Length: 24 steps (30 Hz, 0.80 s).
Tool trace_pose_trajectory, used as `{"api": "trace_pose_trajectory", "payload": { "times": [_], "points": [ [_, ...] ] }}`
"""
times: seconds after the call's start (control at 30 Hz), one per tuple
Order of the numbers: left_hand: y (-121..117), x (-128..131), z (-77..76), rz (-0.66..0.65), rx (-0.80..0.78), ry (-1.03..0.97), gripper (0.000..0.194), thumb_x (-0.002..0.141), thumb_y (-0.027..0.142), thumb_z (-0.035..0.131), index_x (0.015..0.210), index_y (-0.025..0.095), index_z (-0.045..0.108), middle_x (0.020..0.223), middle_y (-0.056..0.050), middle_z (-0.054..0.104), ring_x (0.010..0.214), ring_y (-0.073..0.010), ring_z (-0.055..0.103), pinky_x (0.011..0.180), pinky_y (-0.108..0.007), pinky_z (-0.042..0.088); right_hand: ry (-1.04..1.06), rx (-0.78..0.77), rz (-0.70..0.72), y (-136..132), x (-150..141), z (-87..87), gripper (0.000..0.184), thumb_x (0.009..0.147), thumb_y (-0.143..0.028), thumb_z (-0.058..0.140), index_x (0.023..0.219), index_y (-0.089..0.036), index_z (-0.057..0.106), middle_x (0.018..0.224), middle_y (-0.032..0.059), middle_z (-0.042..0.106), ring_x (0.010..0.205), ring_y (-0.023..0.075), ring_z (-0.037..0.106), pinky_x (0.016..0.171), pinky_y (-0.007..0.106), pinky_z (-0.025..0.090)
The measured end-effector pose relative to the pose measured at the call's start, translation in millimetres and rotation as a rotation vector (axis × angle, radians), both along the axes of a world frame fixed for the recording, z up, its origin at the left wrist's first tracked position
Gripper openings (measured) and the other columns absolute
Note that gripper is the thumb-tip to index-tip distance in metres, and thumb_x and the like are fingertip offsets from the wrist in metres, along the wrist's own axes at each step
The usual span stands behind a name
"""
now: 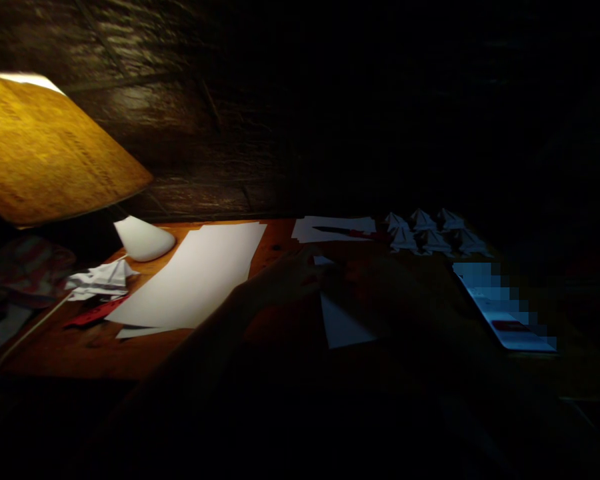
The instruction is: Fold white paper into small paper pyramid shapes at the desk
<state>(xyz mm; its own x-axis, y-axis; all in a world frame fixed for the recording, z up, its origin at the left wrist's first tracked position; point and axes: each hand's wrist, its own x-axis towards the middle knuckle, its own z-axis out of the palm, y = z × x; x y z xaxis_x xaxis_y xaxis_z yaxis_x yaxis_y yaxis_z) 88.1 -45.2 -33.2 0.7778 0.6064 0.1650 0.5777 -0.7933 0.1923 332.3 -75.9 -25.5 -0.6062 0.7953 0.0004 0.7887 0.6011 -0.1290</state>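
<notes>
Deep shadow here, and the left hand [294,275] and right hand [365,272] come close together over the far end of a white paper [347,323] on the counter [55,347]; pinching or pressing, can't tell; a folding step, by the look of it, folded shapes [431,241] beyond, and next probably calls for steady fingers and a firm crease

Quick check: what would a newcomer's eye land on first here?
First, probably the glowing yellow lampshade at upper left, then the blue-lit screen at right. Between them, pale paper sheets stand out left of the shadowed hands, and six folded paper figures sit in two rows beyond the screen.
</notes>
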Motion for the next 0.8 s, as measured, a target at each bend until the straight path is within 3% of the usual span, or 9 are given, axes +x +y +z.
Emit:
{"api": "trace_pose_trajectory", "payload": {
  "times": [0.1,0.27,0.47,0.63,0.8],
  "points": [
    [-3.6,1.4,2.9,0.039,0.044,0.081,0.043,0.097,0.032,0.061,0.14,0.038,0.063,0.143,-0.009,0.048,0.126,-0.0329,0.051,0.108,-0.054,0.046,-0.019,-0.002,-0.011,-0.4,-0.8,-0.1,0.028,0.096,-0.023,0.054,0.099,-0.017,0.081,0.1,0.0123,0.078,0.076,0.0205,0.069,0.063,0.03,0.042],
    [-10.2,5.3,2.9,0.136,0.127,0.161,0.05,0.097,0.034,0.062,0.147,0.041,0.058,0.134,-0.014,0.051,0.123,-0.0387,0.049,0.102,-0.062,0.046,0.023,-0.029,-0.063,-6.4,-2.2,6.3,0.046,0.105,-0.043,0.045,0.092,-0.018,0.081,0.096,0.0119,0.078,0.072,0.019,0.068,0.06,0.029,0.04],
    [-10.5,5.1,2.1,0.131,0.156,0.202,0.048,0.101,0.035,0.056,0.148,0.04,0.056,0.134,-0.012,0.054,0.126,-0.0368,0.05,0.103,-0.058,0.047,0.007,-0.051,-0.081,-10.9,-4.0,13.2,0.049,0.106,-0.044,0.04,0.095,-0.018,0.08,0.097,0.0121,0.078,0.077,0.0188,0.068,0.066,0.028,0.042],
    [-9.9,3.8,1.4,0.109,0.178,0.225,0.046,0.101,0.035,0.055,0.147,0.037,0.057,0.128,-0.012,0.058,0.126,-0.0352,0.052,0.103,-0.058,0.048,-0.028,-0.051,-0.068,-11.5,-3.9,15.8,0.041,0.105,-0.037,0.044,0.103,-0.018,0.08,0.103,0.0119,0.077,0.083,0.0202,0.069,0.068,0.029,0.043],
    [-8.4,1.8,-3.2,0.064,0.199,0.205,0.049,0.1,0.032,0.056,0.148,0.03,0.056,0.134,-0.015,0.054,0.128,-0.0365,0.05,0.11,-0.062,0.041,0.014,0.004,-0.079,-13.0,-6.1,10.9,0.058,0.108,-0.049,0.031,0.098,-0.017,0.079,0.097,0.0126,0.077,0.074,0.0199,0.068,0.065,0.031,0.042]
  ]
}}
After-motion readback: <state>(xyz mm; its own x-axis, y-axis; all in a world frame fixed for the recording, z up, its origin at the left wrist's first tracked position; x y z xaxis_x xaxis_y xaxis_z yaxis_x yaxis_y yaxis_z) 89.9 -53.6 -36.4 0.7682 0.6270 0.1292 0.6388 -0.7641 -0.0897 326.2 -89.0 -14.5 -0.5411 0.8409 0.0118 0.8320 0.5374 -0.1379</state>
